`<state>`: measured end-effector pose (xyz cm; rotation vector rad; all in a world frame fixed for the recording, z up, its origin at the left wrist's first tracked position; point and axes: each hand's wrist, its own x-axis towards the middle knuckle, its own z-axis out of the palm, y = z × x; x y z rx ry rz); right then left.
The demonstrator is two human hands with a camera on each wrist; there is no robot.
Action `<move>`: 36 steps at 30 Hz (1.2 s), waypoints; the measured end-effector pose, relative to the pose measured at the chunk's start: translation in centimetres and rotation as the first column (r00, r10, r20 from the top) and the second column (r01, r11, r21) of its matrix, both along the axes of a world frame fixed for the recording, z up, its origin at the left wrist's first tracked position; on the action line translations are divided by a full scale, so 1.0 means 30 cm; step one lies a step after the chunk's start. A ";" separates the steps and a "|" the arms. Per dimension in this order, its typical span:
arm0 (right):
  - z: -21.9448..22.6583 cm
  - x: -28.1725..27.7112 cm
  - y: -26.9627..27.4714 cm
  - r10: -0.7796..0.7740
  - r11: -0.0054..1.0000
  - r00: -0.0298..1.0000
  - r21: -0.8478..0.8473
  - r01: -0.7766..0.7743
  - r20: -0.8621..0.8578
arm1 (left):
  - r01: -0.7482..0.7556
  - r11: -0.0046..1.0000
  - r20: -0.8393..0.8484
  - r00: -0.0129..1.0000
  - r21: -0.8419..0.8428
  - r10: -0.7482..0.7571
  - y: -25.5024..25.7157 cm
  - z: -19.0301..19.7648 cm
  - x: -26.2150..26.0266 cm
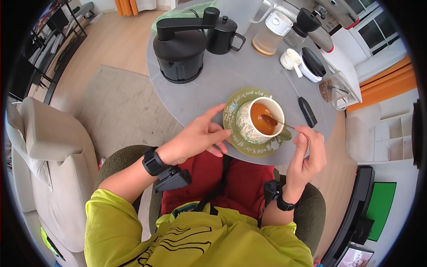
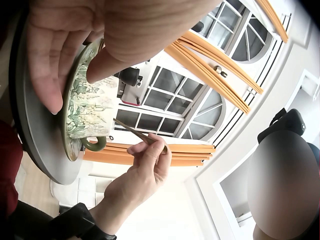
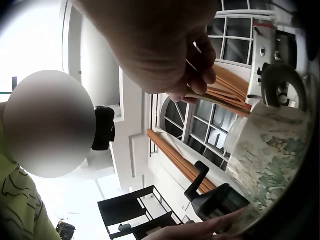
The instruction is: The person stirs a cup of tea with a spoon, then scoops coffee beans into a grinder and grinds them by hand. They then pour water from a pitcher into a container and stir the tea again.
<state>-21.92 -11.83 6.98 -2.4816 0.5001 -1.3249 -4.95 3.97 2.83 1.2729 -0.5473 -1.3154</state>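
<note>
A round grey table point(image 1: 231, 75) stood on a pale wood floor point(image 1: 120, 40) beside a beige rug point(image 1: 120, 111) and cream sofa point(image 1: 53, 147); orange curtains point(image 1: 382, 84) framed daylit white-paned windows point(image 2: 165, 100)

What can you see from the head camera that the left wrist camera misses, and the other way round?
Only the head view shows the orange-brown drink inside the cup, the black hand grinder, the black kettle and the round grey table top. Only the left wrist view shows the cup's green handle from the side and the arched windows behind. Both show the left hand touching the green saucer, the floral cup, and the right hand pinching a thin spoon that reaches into the cup.
</note>
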 end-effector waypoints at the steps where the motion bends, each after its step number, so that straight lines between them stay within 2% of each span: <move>1: 0.003 -0.008 0.002 -0.009 1.000 1.000 0.010 0.008 0.007 | 0.003 1.000 0.000 1.000 0.016 -0.003 0.000 0.001 0.000; 5: 0.020 -0.024 0.028 0.026 0.996 1.000 0.082 -0.027 0.007 | 0.000 1.000 0.015 1.000 -0.017 0.000 -0.002 -0.007 0.000; 7: 0.013 -0.018 0.036 0.123 0.977 0.992 0.173 -0.127 0.034 | 0.004 1.000 0.009 1.000 -0.002 -0.004 -0.001 -0.005 0.000; 10: 0.008 -0.003 0.035 0.182 0.963 0.983 0.198 -0.185 0.034 | 0.005 1.000 0.005 1.000 0.003 -0.005 -0.001 -0.003 -0.002; 16: 0.000 0.018 0.015 0.175 0.971 0.983 0.157 -0.181 0.052 | 0.006 1.000 -0.007 1.000 0.003 -0.006 0.000 0.011 -0.004; 18: -0.001 0.019 0.002 0.137 0.989 0.991 0.049 -0.137 0.002 | 0.012 1.000 -0.001 1.000 -0.012 -0.012 0.000 0.011 -0.003; 22: 0.008 0.013 -0.010 0.051 0.998 0.999 -0.046 -0.052 -0.010 | -0.005 1.000 -0.025 1.000 -0.003 0.005 0.001 0.014 -0.007; 29: 0.024 -0.016 -0.010 0.012 0.997 1.000 -0.079 -0.011 0.012 | -0.015 1.000 0.003 1.000 -0.009 0.015 -0.001 0.016 -0.012; 32: 0.025 -0.021 0.007 0.052 0.999 0.998 0.013 -0.053 0.047 | -0.017 1.000 -0.009 1.000 -0.018 0.017 0.001 0.016 -0.013; 34: 0.019 -0.021 0.021 0.103 0.977 0.993 0.179 -0.113 0.065 | -0.012 1.000 -0.009 1.000 -0.007 0.012 0.002 0.022 -0.014; 36: 0.014 -0.014 0.026 0.134 0.970 0.989 0.197 -0.144 0.060 | -0.006 1.000 -0.010 1.000 0.003 0.006 0.002 0.026 -0.013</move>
